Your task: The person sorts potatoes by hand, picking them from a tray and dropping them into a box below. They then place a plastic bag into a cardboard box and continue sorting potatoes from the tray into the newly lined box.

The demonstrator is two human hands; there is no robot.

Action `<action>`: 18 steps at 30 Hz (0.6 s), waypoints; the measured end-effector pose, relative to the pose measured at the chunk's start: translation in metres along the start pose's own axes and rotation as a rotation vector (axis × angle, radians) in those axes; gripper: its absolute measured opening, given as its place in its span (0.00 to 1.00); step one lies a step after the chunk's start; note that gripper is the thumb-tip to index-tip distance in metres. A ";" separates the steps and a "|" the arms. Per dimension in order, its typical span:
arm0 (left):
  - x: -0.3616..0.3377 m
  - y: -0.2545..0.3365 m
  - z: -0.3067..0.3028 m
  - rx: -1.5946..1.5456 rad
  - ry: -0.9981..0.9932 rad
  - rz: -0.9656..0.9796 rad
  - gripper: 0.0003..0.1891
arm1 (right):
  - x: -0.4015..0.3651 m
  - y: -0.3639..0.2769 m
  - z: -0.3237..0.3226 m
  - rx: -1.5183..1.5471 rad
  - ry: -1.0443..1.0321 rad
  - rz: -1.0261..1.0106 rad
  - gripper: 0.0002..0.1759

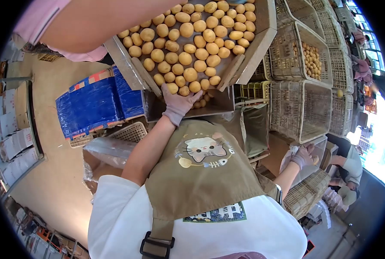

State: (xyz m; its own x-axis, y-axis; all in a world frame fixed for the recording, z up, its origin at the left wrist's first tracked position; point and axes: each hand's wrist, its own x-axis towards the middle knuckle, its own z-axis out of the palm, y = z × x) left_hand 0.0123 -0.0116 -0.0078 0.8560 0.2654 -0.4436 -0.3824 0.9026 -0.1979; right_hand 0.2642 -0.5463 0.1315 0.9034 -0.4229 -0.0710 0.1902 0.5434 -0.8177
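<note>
Small yellow potatoes [186,58] cover a sorting tray with cardboard-lined sides [255,56], which narrows toward me into a metal trough [220,105]. At the narrow mouth, my left hand [177,102], in a pale glove, lies with fingers apart against the nearest potatoes. Off to the right, my right hand [304,156], also gloved, is over a carton lined with clear plastic [307,172]. Its fingers are curled, and a small yellowish piece, apparently a potato [316,159], shows at their tips. The carton's contents are hidden.
Another person's arm [93,26] reaches across the tray's upper left. Stacked plastic crates [300,108] stand at right, one holding potatoes [311,60]. A blue-wrapped box [93,101] and a plastic-lined carton [104,157] are at left. A co-worker [350,166] bends at far right.
</note>
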 end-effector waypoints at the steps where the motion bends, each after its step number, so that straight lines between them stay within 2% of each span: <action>1: 0.001 -0.001 0.001 -0.001 0.028 0.005 0.45 | -0.008 0.012 0.016 -0.084 0.002 -0.040 0.13; 3: 0.002 -0.003 0.000 -0.008 0.062 0.007 0.46 | -0.068 0.062 0.094 -0.479 -0.166 -0.125 0.11; 5: 0.003 -0.001 -0.005 -0.004 0.040 -0.010 0.46 | -0.145 0.109 0.171 -0.871 -0.478 -0.252 0.12; 6: 0.004 0.000 -0.010 0.004 0.010 -0.022 0.45 | -0.185 0.127 0.214 -0.801 -0.571 -0.122 0.13; 7: 0.004 0.002 -0.011 0.037 0.004 -0.031 0.44 | -0.222 0.140 0.240 -0.939 -0.807 -0.156 0.17; 8: 0.003 0.004 -0.012 0.070 -0.002 -0.040 0.43 | -0.222 0.174 0.236 -1.098 -1.153 -0.468 0.25; 10: -0.003 0.011 -0.006 0.186 0.036 -0.046 0.41 | -0.252 0.205 0.268 -1.166 -1.515 -0.728 0.31; 11: -0.007 0.010 0.001 0.190 0.137 -0.050 0.35 | -0.259 0.226 0.270 -1.254 -1.533 -0.715 0.29; 12: -0.006 0.010 -0.002 0.234 0.252 -0.043 0.34 | -0.261 0.248 0.265 -1.344 -1.553 -0.703 0.29; 13: -0.004 0.011 -0.006 0.274 0.367 -0.036 0.32 | -0.263 0.258 0.270 -1.490 -1.583 -0.834 0.27; 14: -0.004 0.013 -0.011 0.311 0.483 -0.032 0.31 | -0.262 0.262 0.275 -1.596 -1.645 -0.697 0.27; 16: -0.017 0.013 -0.001 0.429 0.364 0.028 0.31 | -0.265 0.259 0.296 -1.810 -1.748 -0.408 0.27; 17: -0.029 0.007 0.031 0.441 0.342 0.088 0.31 | -0.261 0.265 0.299 -1.709 -1.659 -0.372 0.28; 18: -0.035 0.004 0.048 0.454 0.320 0.146 0.32 | -0.264 0.267 0.293 -1.585 -1.555 -0.897 0.27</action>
State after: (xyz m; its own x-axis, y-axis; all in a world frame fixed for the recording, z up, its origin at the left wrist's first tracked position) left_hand -0.0031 -0.0009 0.0486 0.6308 0.3466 -0.6943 -0.2410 0.9380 0.2493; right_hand 0.1896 -0.0769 0.0990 0.4516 0.8872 0.0945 0.8916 -0.4448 -0.0843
